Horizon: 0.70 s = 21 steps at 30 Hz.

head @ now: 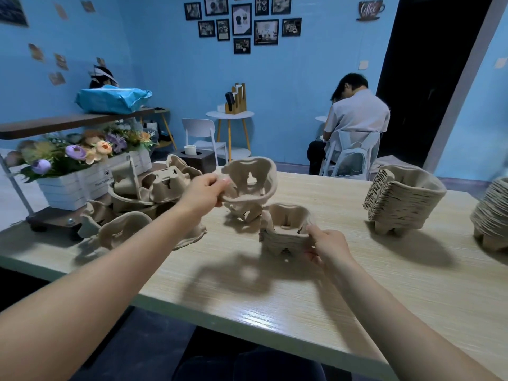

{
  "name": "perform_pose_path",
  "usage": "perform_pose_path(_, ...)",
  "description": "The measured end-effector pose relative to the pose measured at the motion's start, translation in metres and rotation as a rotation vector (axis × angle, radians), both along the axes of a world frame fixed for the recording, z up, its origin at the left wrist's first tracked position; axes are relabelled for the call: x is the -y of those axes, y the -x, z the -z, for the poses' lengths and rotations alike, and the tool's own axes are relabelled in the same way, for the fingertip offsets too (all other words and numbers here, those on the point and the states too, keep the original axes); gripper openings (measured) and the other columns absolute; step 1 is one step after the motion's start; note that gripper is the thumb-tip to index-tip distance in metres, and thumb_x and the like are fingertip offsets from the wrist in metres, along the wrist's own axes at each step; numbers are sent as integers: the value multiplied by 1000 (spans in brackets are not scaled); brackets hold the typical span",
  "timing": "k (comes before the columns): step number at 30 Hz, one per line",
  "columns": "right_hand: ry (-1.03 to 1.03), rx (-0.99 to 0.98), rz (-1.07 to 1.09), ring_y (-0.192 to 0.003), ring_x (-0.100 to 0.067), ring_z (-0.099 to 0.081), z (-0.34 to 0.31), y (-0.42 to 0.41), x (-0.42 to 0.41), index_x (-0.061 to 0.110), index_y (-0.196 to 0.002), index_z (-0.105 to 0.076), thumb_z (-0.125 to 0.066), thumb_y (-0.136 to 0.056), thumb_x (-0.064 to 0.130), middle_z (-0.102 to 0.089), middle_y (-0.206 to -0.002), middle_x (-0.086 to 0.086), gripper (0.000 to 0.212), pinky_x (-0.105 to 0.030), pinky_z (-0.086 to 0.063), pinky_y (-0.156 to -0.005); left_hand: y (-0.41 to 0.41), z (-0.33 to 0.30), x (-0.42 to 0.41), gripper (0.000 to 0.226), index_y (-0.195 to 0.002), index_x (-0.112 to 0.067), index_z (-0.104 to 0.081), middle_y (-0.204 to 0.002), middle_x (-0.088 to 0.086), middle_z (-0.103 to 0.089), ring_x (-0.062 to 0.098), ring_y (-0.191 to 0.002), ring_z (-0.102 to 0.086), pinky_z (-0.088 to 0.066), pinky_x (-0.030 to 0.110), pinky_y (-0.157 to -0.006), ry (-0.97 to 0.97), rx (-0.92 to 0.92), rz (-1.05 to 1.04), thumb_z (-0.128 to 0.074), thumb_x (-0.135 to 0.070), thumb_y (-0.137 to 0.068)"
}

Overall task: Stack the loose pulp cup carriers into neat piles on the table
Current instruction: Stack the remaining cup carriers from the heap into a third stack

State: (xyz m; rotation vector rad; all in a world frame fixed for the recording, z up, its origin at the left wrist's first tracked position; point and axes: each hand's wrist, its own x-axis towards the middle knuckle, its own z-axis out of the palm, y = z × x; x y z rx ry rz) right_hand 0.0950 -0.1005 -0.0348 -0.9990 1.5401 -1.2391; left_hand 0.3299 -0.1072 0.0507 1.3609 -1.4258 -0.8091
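My left hand [205,191] pinches the rim of a single beige pulp cup carrier [251,185] and holds it tilted in the air above the table. Just right of it and lower, a short pile of nested carriers [284,235] stands on the wooden table [275,292]; my right hand [327,247] grips its near right corner. A jumble of loose carriers [143,199] lies at the table's left end. Two tall neat piles stand on the right, one [404,202] in full view, the other [492,215] cut by the frame edge.
A white planter box of artificial flowers [82,171] sits on a small cart behind the loose heap. A person [354,125] sits with their back to me beyond the table's far edge. A dark tissue box [196,158] stands behind the table.
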Motion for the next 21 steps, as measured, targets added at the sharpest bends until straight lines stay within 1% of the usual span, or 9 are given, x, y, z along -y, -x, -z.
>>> perform_pose_path(2, -8, 18, -7, -67, -32, -55, -2, 0, -2, 7, -60, -54, -62, -85, 21, -51, -60, -13, 30, -41, -43, -67, 18, -1, -5, 23, -74, -7, -60, -68, 2, -55, 9, -57, -46, -46, 17, -56, -30, -37, 64, -50, -9, -95)
perform_pose_path(5, -12, 56, -25, -68, -31, -57, -4, 0, -5, 4, -70, -58, -62, -87, 23, -54, -69, -14, 26, -40, -44, -66, 38, 3, -6, 12, -80, -3, -57, -71, 6, -53, 13, -62, -52, -53, 22, -66, -88, -41, 114, -53, -4, -92)
perform_pose_path(6, -11, 68, -30, -67, -31, -58, -4, 0, -6, 3, -73, -58, -62, -89, 24, -55, -71, -14, 26, -40, -43, -65, 42, 6, -6, 10, -82, -3, -57, -71, 6, -53, 13, -61, -53, -53, 23, -66, -109, -40, 124, -55, -3, -91)
perform_pose_path(9, -10, 84, -33, -64, -29, -56, -4, 1, -7, 4, -74, -55, -59, -93, 26, -55, -70, -15, 29, -38, -40, -62, 51, 14, -3, 12, -78, -5, -58, -66, 4, -53, 6, -51, -50, -45, 12, -50, -138, -11, 143, -59, -3, -89)
perform_pose_path(12, -16, 90, -41, -62, -27, -54, -5, 4, -8, 6, -76, -52, -54, -95, 22, -53, -72, -15, 25, -37, -39, -60, 55, 15, -1, 21, -69, -9, -55, -59, 2, -56, 0, -37, -46, -40, 12, -44, -148, 52, 134, -61, -3, -88)
perform_pose_path(14, -24, 121, -46, -61, -26, -53, -7, 6, -9, 4, -82, -53, -52, -95, 20, -52, -75, -15, 20, -36, -39, -57, 57, 14, 2, 21, -68, -8, -54, -52, -1, -56, 2, -35, -45, -40, 13, -44, -172, 88, 130, -62, -2, -86)
perform_pose_path(17, -36, 230, -38, -56, -21, -50, -13, 8, -14, 3, -87, -55, -48, -97, 14, -51, -73, -13, 16, -28, -40, -48, 61, 18, 8, 22, -67, -11, -55, -53, 0, -56, 11, -48, -46, -41, 22, -53, -197, 196, 104, -69, -13, -83)
perform_pose_path(19, -45, 276, -37, -55, -21, -47, -17, 8, -16, 3, -81, -54, -41, -98, 13, -51, -68, -11, 23, -26, -38, -46, 62, 21, 11, 27, -63, -13, -53, -55, 0, -56, 11, -49, -45, -38, 19, -50, -182, 304, 65, -71, -22, -81)
perform_pose_path(21, -68, 265, -44, -59, -21, -49, -19, 10, -16, 2, -83, -53, -39, -100, 20, -53, -67, -11, 28, -28, -39, -50, 62, 23, 13, 30, -62, -14, -52, -58, 2, -56, 10, -49, -44, -34, 18, -44, -166, 370, 37, -73, -25, -79)
